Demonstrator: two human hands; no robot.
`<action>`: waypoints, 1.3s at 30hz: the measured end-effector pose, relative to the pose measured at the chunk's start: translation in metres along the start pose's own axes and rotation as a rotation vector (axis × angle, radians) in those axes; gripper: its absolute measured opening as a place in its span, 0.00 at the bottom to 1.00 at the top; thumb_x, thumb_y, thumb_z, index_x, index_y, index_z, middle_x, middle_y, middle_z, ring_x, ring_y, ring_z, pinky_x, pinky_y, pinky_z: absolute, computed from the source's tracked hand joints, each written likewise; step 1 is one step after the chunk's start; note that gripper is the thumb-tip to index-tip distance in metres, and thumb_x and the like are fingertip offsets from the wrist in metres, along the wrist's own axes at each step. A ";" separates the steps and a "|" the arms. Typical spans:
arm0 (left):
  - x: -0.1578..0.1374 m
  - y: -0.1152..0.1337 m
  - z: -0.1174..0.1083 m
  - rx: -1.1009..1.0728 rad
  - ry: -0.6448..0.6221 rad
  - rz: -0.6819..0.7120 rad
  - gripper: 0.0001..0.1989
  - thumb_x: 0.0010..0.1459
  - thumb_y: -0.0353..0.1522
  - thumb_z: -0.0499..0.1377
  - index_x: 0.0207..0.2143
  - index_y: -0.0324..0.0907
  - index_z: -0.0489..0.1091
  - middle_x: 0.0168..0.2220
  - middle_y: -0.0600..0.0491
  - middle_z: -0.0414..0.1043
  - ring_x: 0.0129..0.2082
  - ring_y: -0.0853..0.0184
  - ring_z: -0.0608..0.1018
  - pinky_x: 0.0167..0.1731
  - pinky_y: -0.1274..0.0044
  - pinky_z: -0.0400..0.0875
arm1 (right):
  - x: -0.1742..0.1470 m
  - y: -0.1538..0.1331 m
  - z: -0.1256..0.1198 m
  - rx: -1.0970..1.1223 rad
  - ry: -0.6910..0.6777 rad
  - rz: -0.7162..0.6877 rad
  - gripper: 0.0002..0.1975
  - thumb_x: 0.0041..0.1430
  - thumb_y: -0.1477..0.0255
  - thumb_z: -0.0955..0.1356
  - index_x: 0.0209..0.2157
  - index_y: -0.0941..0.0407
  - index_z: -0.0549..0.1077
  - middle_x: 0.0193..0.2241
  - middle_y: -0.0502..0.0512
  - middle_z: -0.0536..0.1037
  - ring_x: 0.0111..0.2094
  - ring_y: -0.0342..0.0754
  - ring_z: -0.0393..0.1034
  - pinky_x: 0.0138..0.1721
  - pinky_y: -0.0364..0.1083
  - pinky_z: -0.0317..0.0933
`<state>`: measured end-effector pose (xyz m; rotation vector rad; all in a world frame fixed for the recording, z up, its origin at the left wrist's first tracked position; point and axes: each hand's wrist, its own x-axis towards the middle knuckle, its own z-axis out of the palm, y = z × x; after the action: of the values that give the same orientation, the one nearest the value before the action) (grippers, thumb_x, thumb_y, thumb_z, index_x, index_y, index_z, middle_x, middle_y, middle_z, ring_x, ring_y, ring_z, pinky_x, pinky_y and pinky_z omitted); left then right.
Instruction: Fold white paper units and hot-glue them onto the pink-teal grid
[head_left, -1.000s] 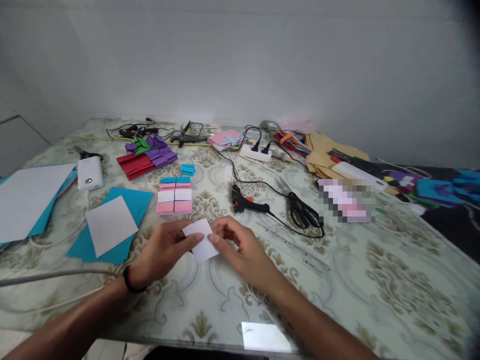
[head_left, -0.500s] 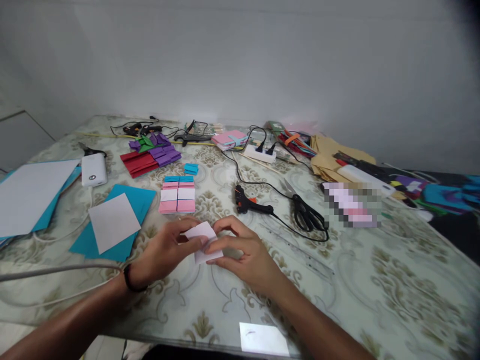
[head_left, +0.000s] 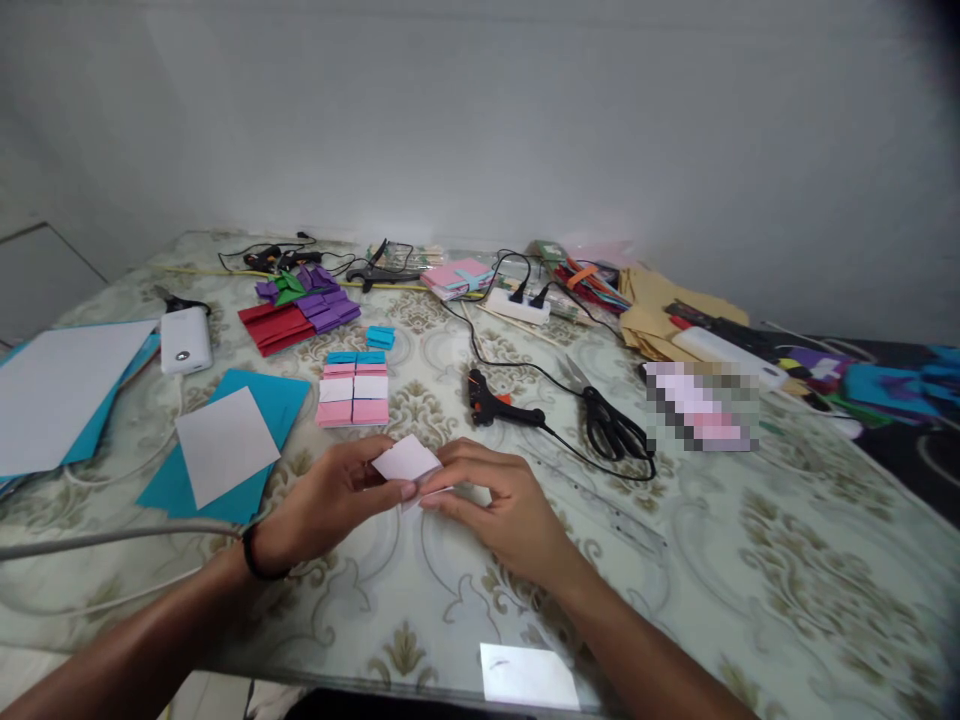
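Observation:
Between my two hands is a small piece of folded white paper (head_left: 407, 460), held just above the table. My left hand (head_left: 341, 495) grips its left side, thumb on the near face and fingers behind. With thumb and fingers my right hand (head_left: 499, 500) pinches the lower right edge; part of the paper is hidden by those fingers. Just beyond the hands lie folded pink, white and blue paper strips (head_left: 353, 400) in a stack. To the left, a white paper square (head_left: 229, 447) rests on blue sheets (head_left: 289, 395).
A black glue gun (head_left: 499, 402) and black-handled scissors (head_left: 611, 420) lie right of centre, with a cable running past. A clear ruler (head_left: 600, 508) is near my right forearm. Further back are a white power strip (head_left: 519, 306), a white power bank (head_left: 186, 340) and red folded paper (head_left: 275, 327).
The folded white paper has tilted and turned in my hands. My right fingers have shifted from across its face to its lower right edge.

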<state>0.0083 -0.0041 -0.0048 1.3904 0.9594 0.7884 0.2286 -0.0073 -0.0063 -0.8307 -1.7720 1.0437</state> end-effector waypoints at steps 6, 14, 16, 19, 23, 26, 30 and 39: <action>0.001 0.001 0.002 -0.107 0.078 0.035 0.15 0.57 0.34 0.71 0.45 0.40 0.75 0.36 0.51 0.81 0.35 0.65 0.82 0.36 0.76 0.76 | 0.000 0.001 -0.002 -0.008 0.018 0.024 0.07 0.65 0.63 0.76 0.37 0.51 0.86 0.34 0.53 0.84 0.36 0.49 0.79 0.40 0.47 0.71; -0.004 0.004 0.001 0.135 0.157 0.244 0.07 0.64 0.33 0.66 0.44 0.43 0.77 0.39 0.49 0.82 0.39 0.64 0.82 0.39 0.76 0.77 | 0.001 0.001 -0.002 -0.029 0.028 0.060 0.04 0.65 0.69 0.75 0.36 0.51 0.85 0.35 0.53 0.85 0.38 0.50 0.80 0.42 0.48 0.70; -0.004 0.007 0.000 0.270 0.162 0.244 0.06 0.65 0.34 0.64 0.39 0.42 0.81 0.38 0.48 0.83 0.38 0.63 0.82 0.36 0.76 0.76 | 0.001 0.000 -0.001 -0.033 0.027 0.068 0.04 0.65 0.70 0.74 0.36 0.51 0.85 0.35 0.53 0.84 0.38 0.50 0.79 0.43 0.48 0.70; -0.005 0.008 0.000 0.320 0.209 0.236 0.08 0.65 0.36 0.65 0.39 0.44 0.84 0.39 0.48 0.85 0.38 0.61 0.84 0.35 0.76 0.78 | 0.000 -0.001 0.000 -0.040 0.034 0.065 0.04 0.65 0.71 0.74 0.36 0.51 0.84 0.35 0.53 0.83 0.38 0.50 0.79 0.43 0.48 0.69; -0.006 0.004 0.001 0.361 0.196 0.265 0.13 0.57 0.39 0.72 0.44 0.46 0.84 0.41 0.49 0.85 0.39 0.60 0.84 0.40 0.73 0.80 | -0.001 -0.002 0.001 -0.062 0.075 0.069 0.05 0.66 0.71 0.73 0.34 0.52 0.80 0.33 0.52 0.81 0.36 0.49 0.76 0.41 0.48 0.67; -0.005 0.002 0.002 0.420 0.181 0.305 0.08 0.59 0.36 0.71 0.41 0.46 0.84 0.39 0.50 0.85 0.38 0.61 0.84 0.42 0.73 0.78 | -0.002 -0.001 0.003 -0.079 0.087 0.083 0.05 0.65 0.71 0.73 0.33 0.53 0.78 0.31 0.50 0.79 0.34 0.48 0.74 0.39 0.46 0.64; -0.003 0.004 0.002 0.409 0.157 0.282 0.05 0.63 0.34 0.68 0.34 0.45 0.83 0.36 0.52 0.84 0.37 0.62 0.83 0.40 0.75 0.75 | -0.003 0.002 0.005 -0.044 0.094 0.108 0.04 0.67 0.70 0.73 0.35 0.53 0.79 0.33 0.51 0.80 0.36 0.48 0.74 0.40 0.46 0.65; -0.002 0.005 0.001 0.298 0.141 0.232 0.05 0.63 0.33 0.67 0.33 0.44 0.84 0.35 0.53 0.83 0.36 0.65 0.81 0.37 0.77 0.73 | 0.000 0.001 0.002 -0.008 0.100 0.080 0.05 0.66 0.74 0.73 0.34 0.53 0.81 0.38 0.53 0.83 0.41 0.49 0.77 0.45 0.47 0.67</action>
<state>0.0089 -0.0064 0.0006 1.7460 1.0686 0.9541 0.2269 -0.0078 -0.0082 -0.9490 -1.6716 1.0297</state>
